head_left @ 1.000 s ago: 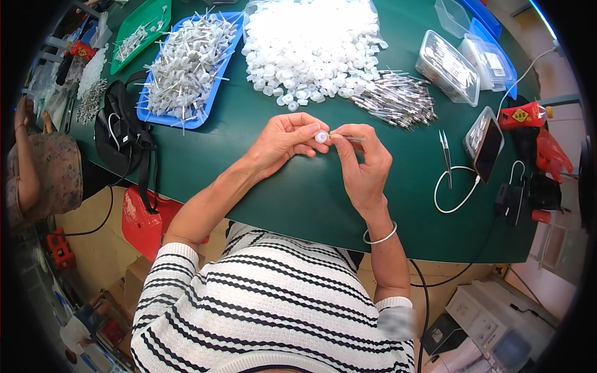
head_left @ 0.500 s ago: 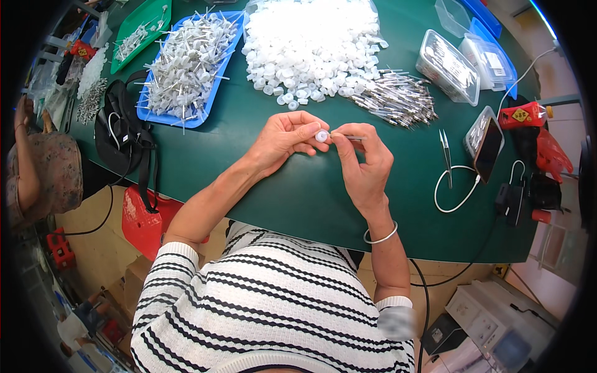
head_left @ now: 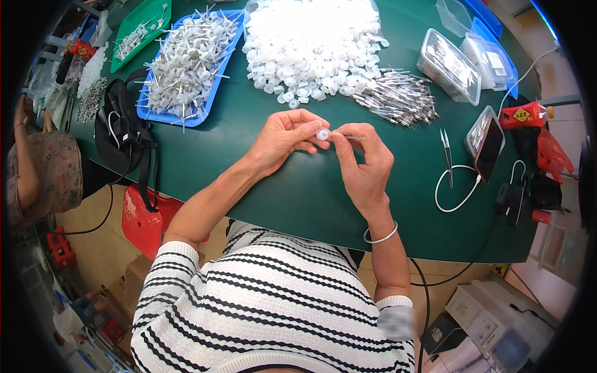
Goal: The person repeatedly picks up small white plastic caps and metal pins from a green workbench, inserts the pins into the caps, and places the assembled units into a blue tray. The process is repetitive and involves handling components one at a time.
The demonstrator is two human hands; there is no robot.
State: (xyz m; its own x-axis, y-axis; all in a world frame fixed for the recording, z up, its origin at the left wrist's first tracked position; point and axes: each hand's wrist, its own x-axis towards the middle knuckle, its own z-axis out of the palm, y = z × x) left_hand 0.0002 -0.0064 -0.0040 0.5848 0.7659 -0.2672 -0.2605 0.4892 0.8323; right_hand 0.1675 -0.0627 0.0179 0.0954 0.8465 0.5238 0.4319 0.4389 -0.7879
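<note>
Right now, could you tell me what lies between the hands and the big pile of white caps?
In the head view, only bare green table separates the left hand and right hand from the pile of white caps; a few stray caps sit at its near edge.

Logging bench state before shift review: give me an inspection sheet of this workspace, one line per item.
Surface: green table, bare in front of the hands, crowded along the far edge.
Job's things: small white cap pinched in the left hand; thin metal pin in the right hand, tip at the cap.
Clutter: heap of white caps; pile of metal pins; blue tray of assembled pieces; green tray; clear boxes; tweezers; phone; black bag.
Grippers: both hands closed on their parts, meeting above the table.
Cables: white cable looped by the phone; black cable off the near edge.
Surroundings: another person at left; red stool below.
</note>
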